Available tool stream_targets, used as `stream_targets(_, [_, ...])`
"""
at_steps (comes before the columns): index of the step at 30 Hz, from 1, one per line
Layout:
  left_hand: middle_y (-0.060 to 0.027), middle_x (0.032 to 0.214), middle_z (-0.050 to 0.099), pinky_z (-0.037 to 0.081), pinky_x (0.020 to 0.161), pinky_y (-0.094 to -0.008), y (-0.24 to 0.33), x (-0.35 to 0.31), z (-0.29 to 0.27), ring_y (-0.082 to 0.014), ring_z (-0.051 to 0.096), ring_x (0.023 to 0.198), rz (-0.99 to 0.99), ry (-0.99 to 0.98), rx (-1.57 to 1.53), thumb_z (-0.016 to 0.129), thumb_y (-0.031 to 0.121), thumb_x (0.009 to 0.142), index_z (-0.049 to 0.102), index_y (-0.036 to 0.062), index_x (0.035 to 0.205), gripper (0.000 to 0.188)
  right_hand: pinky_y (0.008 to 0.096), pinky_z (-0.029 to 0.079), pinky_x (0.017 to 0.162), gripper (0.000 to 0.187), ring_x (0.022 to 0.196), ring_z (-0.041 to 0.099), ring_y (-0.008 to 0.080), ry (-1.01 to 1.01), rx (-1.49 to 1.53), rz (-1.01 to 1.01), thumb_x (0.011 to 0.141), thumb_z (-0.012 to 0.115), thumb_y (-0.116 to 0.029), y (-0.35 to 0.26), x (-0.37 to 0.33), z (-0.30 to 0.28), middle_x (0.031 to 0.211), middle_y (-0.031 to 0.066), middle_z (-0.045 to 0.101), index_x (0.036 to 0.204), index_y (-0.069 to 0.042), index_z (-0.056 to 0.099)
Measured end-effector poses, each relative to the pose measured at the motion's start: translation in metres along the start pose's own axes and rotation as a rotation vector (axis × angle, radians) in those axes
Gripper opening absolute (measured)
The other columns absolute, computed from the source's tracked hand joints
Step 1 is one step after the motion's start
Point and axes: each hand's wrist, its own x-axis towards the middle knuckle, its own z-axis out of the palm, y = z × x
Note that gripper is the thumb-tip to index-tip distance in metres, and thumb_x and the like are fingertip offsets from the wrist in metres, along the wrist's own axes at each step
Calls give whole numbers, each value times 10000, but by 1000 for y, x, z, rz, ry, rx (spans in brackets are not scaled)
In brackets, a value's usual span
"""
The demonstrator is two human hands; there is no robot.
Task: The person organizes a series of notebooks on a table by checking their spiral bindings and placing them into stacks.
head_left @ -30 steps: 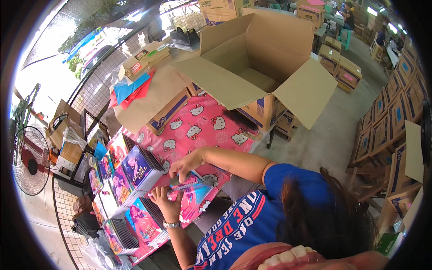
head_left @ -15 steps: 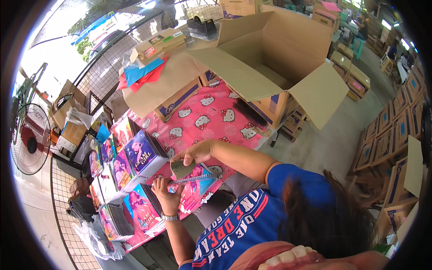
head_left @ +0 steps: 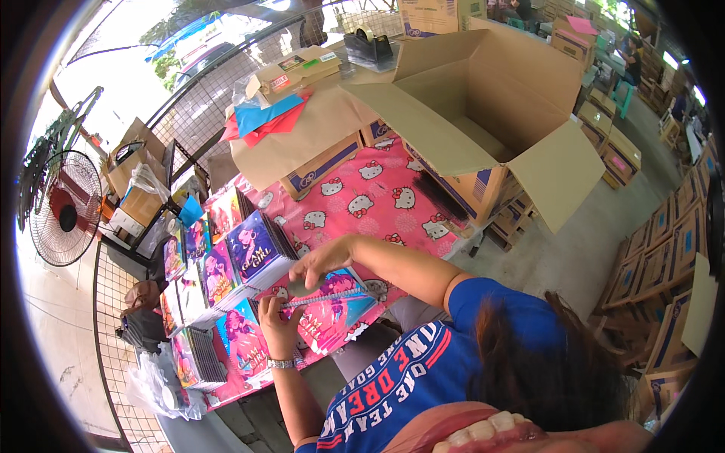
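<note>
A spiral notebook (head_left: 332,315) with a pink, purple and blue cover lies on the table in front of me, its pale coil (head_left: 332,296) running across it. My left hand (head_left: 276,317), with a metal watch at the wrist, grips the notebook at one end of the coil. Just above that end, my right hand (head_left: 321,270) pinches a small olive-brown flat piece (head_left: 306,288), partly hidden by the fingers. Beside my left hand stand stacks of similar notebooks (head_left: 257,245), with another stack (head_left: 240,340) close to my wrist.
A pink patterned cloth (head_left: 355,185) covers the table. At the far right stands a large open carton (head_left: 483,113); brown paper (head_left: 264,162) with red and blue sheets (head_left: 264,117) lies far left. A tape dispenser (head_left: 368,49) sits behind. A fan (head_left: 64,211) stands left; stacked cartons (head_left: 657,249) line the right.
The olive-brown piece has tilted in my right hand and shows less of its face. More of the notebook cover is visible. My left hand keeps its hold. The whole view has shifted slightly.
</note>
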Motion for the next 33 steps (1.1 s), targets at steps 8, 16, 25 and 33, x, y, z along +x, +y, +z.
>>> stream_targets(8, [-74, 850, 572, 429, 526, -298, -6, 5, 8, -189, 562, 644, -96, -30, -161, 883, 81, 645, 604, 17, 895, 381, 297, 458, 894, 569, 1011, 570, 146, -26, -439, 11, 813, 768, -320, 4, 11, -13, 1079, 46, 608, 1253, -18, 571])
stream_targets(16, [-114, 805, 563, 431, 564, -375, 11, 13, 20, -285, 544, 649, -148, 27, -213, 869, 70, 624, 584, 15, 855, 371, 302, 506, 746, 449, 901, 614, 93, 362, -548, 73, 821, 743, -370, 40, -16, -46, 995, 35, 669, 1112, -35, 676])
stream_targets(25, [-80, 803, 680, 460, 561, -256, 4, -21, 27, -80, 576, 624, -448, 233, -583, 635, 23, 920, 655, 6, 1104, 185, 530, 329, 1103, 747, 1358, 365, 421, 1113, -1080, 247, 849, 625, -576, 188, -119, -47, 1510, 150, 383, 1444, -156, 458])
stream_targets(33, [27, 723, 533, 355, 563, -224, 10, -25, 32, -50, 427, 660, -465, 288, -494, 555, 134, 1012, 642, 3, 935, 175, 573, 356, 1043, 587, 1239, 434, 421, 1135, -1421, 351, 896, 616, -362, 225, -150, 58, 1417, 199, 446, 1406, -99, 493])
